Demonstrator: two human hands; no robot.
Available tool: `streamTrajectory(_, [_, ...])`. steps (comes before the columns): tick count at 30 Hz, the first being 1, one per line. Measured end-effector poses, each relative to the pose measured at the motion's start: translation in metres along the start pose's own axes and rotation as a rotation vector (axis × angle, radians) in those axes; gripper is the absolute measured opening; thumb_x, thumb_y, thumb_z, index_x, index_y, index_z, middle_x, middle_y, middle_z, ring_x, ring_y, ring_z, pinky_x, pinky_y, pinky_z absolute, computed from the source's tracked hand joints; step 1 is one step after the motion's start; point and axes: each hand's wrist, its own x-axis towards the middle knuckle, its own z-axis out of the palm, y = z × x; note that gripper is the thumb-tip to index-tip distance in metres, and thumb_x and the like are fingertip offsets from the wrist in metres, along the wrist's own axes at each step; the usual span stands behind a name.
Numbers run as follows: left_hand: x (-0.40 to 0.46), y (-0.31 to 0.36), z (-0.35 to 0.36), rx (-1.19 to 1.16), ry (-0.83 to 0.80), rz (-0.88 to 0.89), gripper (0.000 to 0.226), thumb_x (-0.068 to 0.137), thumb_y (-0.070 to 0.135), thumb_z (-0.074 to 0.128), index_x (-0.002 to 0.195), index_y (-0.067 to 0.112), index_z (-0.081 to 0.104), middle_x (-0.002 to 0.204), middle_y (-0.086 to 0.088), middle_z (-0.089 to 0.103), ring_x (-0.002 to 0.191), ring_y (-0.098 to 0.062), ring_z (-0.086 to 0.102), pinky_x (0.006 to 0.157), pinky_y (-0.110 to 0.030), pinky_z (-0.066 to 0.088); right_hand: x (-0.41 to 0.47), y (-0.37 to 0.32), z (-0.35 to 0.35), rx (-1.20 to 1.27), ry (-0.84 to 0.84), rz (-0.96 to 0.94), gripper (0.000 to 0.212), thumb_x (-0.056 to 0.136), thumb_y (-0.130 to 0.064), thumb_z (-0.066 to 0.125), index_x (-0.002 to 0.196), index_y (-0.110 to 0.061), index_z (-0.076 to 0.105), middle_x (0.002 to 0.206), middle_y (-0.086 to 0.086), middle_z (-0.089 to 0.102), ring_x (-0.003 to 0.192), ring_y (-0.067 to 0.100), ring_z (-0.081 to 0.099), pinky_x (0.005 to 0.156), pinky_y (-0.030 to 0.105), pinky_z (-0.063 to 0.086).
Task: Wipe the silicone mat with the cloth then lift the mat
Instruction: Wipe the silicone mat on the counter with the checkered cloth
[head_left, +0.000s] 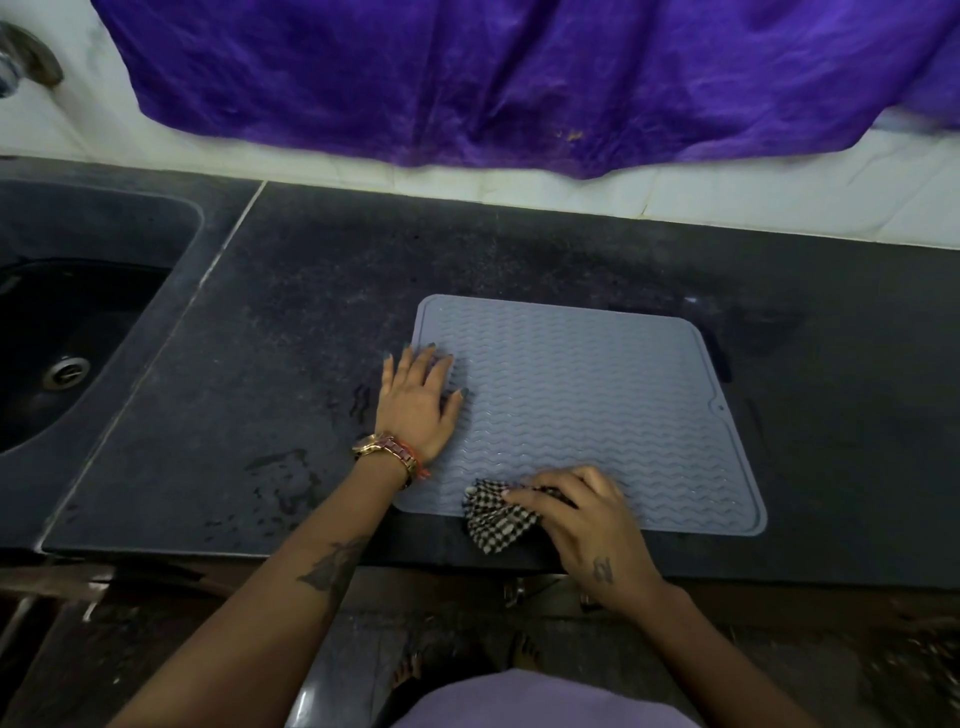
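— Both hands are on the mat, right?

— Yes. My left hand (418, 402) lies flat with fingers spread, pressing the silicone mat (587, 395) at its left edge. My right hand (587, 514) curls its fingers over the bunched cloth (493, 517), holding it down on the mat's near edge.

— How does the mat look?

— Grey-blue, nearly square with rounded corners, a raised rim, and wavy ridges running side to side. It has a small notch on the right rim.

— Which way does it sit?

— Flat on the dark countertop (311, 312), turned slightly so its far edge slopes down to the right. I cannot tell a long axis.

— And around it?

— It reaches from my left hand rightward, with the near edge under the black-and-white checked cloth. A sink (57, 332) lies well to the left, and a purple fabric (519, 78) hangs over the white tiles (727, 202) behind.
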Motion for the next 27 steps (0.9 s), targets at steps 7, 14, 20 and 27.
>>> streamTrajectory(7, [0.006, 0.011, 0.003, -0.008, -0.015, 0.014, 0.055, 0.096, 0.042, 0.035, 0.145, 0.018, 0.027, 0.155, -0.007, 0.02, 0.144, -0.028, 0.008, 0.116, -0.042, -0.009, -0.011, 0.013, 0.002, -0.118, 0.078, -0.021, 0.033, 0.089, -0.02, 0.047, 0.118, -0.032, 0.057, 0.108, -0.002, 0.065, 0.092, 0.017, 0.045, 0.072, 0.034, 0.043])
streamTrajectory(14, [0.016, 0.014, 0.006, 0.005, -0.066, 0.012, 0.056, 0.096, 0.043, 0.033, 0.146, 0.019, 0.025, 0.156, -0.006, 0.017, 0.145, -0.026, 0.007, 0.118, -0.04, -0.006, -0.01, 0.02, 0.001, -0.153, 0.09, -0.019, 0.033, 0.087, -0.02, 0.048, 0.114, -0.028, 0.065, 0.107, 0.0, 0.067, 0.093, 0.017, 0.045, 0.074, 0.032, 0.037])
streamTrajectory(20, [0.012, 0.01, 0.014, 0.019, -0.076, 0.021, 0.058, 0.097, 0.048, 0.026, 0.147, 0.02, 0.024, 0.157, -0.005, 0.015, 0.145, -0.025, 0.008, 0.118, -0.038, -0.003, 0.002, 0.027, -0.002, -0.098, 0.045, -0.002, 0.034, 0.086, -0.022, 0.045, 0.111, -0.026, 0.067, 0.106, -0.001, 0.066, 0.093, 0.016, 0.044, 0.075, 0.034, 0.045])
streamTrajectory(27, [0.012, 0.011, 0.012, 0.013, -0.073, 0.014, 0.07, 0.086, 0.054, 0.014, 0.146, 0.02, 0.026, 0.156, -0.005, 0.017, 0.145, -0.025, 0.009, 0.119, -0.038, -0.001, 0.025, 0.041, -0.006, -0.18, -0.063, 0.04, 0.039, 0.079, -0.016, 0.063, 0.116, -0.027, 0.062, 0.112, -0.002, 0.063, 0.094, 0.025, 0.057, 0.076, 0.038, 0.043])
